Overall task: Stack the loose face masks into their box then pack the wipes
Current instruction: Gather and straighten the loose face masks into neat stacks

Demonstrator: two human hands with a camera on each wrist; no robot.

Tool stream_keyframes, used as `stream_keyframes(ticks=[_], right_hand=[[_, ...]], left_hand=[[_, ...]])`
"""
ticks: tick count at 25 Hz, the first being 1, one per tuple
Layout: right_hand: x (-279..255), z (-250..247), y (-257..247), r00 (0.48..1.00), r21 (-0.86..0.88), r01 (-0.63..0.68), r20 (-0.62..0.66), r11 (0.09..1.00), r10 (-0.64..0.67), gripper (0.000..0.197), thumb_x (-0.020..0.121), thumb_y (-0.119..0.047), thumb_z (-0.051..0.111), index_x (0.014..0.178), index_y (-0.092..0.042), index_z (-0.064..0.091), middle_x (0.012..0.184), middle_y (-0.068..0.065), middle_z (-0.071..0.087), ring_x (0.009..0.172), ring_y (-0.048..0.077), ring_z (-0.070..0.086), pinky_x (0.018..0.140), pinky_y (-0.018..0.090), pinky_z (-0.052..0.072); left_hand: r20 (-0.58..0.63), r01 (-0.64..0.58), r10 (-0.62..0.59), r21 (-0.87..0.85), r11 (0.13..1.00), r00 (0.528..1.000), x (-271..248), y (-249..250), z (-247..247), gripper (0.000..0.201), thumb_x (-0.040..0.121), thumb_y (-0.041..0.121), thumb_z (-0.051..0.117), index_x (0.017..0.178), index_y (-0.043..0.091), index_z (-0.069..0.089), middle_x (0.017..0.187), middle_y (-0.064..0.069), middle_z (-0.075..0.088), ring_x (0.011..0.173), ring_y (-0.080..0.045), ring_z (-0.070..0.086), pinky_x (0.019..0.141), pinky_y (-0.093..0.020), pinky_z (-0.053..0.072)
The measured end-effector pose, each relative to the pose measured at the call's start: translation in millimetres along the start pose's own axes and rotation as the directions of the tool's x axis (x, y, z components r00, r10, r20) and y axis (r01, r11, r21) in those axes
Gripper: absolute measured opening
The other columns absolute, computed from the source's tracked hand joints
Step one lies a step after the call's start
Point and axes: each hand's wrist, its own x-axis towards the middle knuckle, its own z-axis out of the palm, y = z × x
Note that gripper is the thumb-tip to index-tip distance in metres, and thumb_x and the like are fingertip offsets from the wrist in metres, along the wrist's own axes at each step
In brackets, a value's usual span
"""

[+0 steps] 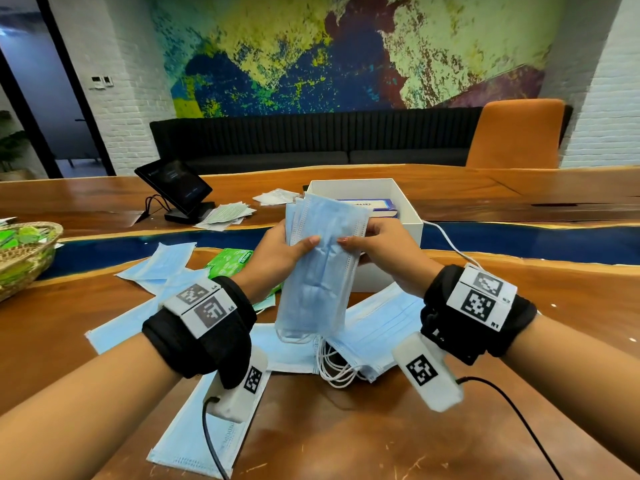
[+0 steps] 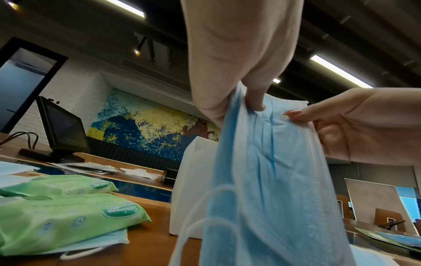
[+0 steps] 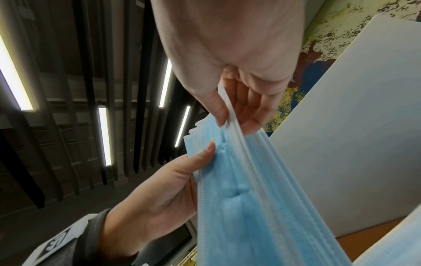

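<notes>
Both hands hold a stack of light-blue face masks (image 1: 322,261) upright above the table, just in front of the open white box (image 1: 412,216). My left hand (image 1: 287,245) grips the stack's left edge, thumb across its front. On the right edge my right hand (image 1: 367,242) pinches it. The same stack (image 2: 268,180) hangs from my left hand (image 2: 237,100) in the left wrist view, white ear loops dangling. In the right wrist view my right hand (image 3: 237,117) pinches the mask stack (image 3: 255,207). A blue mask carton (image 1: 370,206) lies inside the box. Green wipe packs (image 2: 68,217) lie to the left.
Loose blue masks (image 1: 377,327) lie spread on the wooden table (image 1: 519,341) below my hands. A wicker basket (image 1: 24,258) with green packets sits far left. A tablet on a stand (image 1: 175,188) and white sachets (image 1: 228,214) lie behind. A white cable (image 1: 450,244) runs right of the box.
</notes>
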Motion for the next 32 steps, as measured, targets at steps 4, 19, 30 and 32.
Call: stream_keyframes(ticks=[4, 19, 30, 32], right_hand=[[5, -3, 3, 0.999, 0.023, 0.011, -0.036, 1.0, -0.011, 0.021, 0.089, -0.007, 0.06, 0.109, -0.003, 0.064, 0.104, 0.005, 0.065, 0.087, 0.013, 0.063, 0.07, 0.019, 0.054], [14, -17, 1, 0.879, 0.054, 0.324, -0.387, 0.945, -0.279, 0.039, 0.088, 0.0, 0.059, 0.127, -0.002, 0.055, 0.123, 0.006, 0.059, 0.11, 0.012, 0.057, 0.088, 0.01, 0.048], [14, -18, 1, 0.798, -0.283, 0.368, -0.392, 0.886, -0.457, 0.033, 0.086, -0.007, 0.06, 0.118, -0.017, 0.057, 0.121, -0.005, 0.045, 0.111, 0.002, 0.042, 0.093, 0.005, 0.033], [13, -17, 1, 0.909, -0.218, 0.233, -0.296, 0.948, -0.292, 0.039, 0.089, -0.016, 0.061, 0.126, -0.013, 0.051, 0.119, -0.003, 0.048, 0.109, 0.006, 0.045, 0.083, 0.009, 0.04]], left_hand=[[0.055, 0.029, -0.029, 0.0, 1.0, 0.998, 0, 0, -1, 0.041, 0.091, 0.015, 0.055, 0.13, 0.009, 0.044, 0.115, -0.004, 0.059, 0.09, -0.008, 0.062, 0.069, -0.017, 0.056], [0.106, 0.073, -0.098, 0.221, 0.973, 0.99, 1, -1, -11, 0.04, 0.084, 0.014, 0.066, 0.12, 0.015, 0.049, 0.105, 0.007, 0.061, 0.089, -0.006, 0.06, 0.067, -0.015, 0.051], [0.122, 0.013, -0.046, 0.258, 0.966, 0.992, 0, 4, -12, 0.044, 0.081, 0.01, 0.068, 0.12, 0.016, 0.049, 0.11, 0.003, 0.06, 0.096, -0.012, 0.061, 0.076, -0.024, 0.054], [0.147, -0.027, -0.009, 0.247, 0.969, 0.989, -1, 8, -10, 0.041, 0.081, 0.011, 0.068, 0.116, 0.02, 0.049, 0.103, 0.007, 0.061, 0.089, -0.004, 0.061, 0.069, -0.017, 0.055]])
